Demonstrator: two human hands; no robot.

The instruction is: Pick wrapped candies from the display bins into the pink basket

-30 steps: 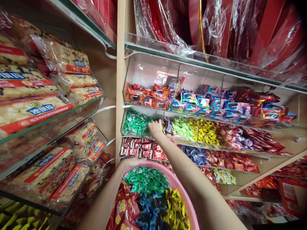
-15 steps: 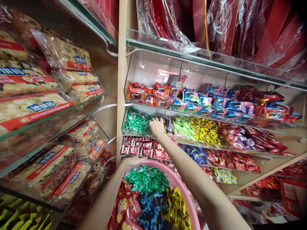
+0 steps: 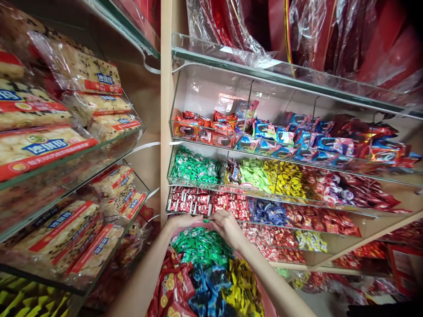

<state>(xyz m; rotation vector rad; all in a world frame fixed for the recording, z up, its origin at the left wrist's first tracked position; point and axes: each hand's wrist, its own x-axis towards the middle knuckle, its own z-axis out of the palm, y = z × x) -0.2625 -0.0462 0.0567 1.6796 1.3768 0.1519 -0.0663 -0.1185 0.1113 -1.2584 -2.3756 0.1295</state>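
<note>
A pink plastic basin [image 3: 267, 304] is in front of me, filled with wrapped candies. Inside lie green packets [image 3: 201, 246], red packets with orange pictures [image 3: 175, 284], dark blue packets [image 3: 209, 286] and yellow packets [image 3: 244, 286]. My left hand [image 3: 185, 221] is closed over the basin's far rim. Close beside it, my right hand [image 3: 227, 226] curls over the same rim, just above the green packets. Its fingertips are mostly hidden. Beyond both hands, a clear shelf bin holds matching green packets [image 3: 196, 167].
Clear bins ahead hold red-and-white packets [image 3: 190, 201], a brown Snickers packet [image 3: 233, 173], light green sweets [image 3: 254, 174] and blue biscuit packs [image 3: 264, 130]. On the left, glass shelves carry wrapped pastry bars [image 3: 46, 147]. A wooden upright [image 3: 167, 110] divides the shelves.
My right hand has come down from the green-packet bin to the basin's far rim, beside my left hand. The left hand has stayed on the rim.
</note>
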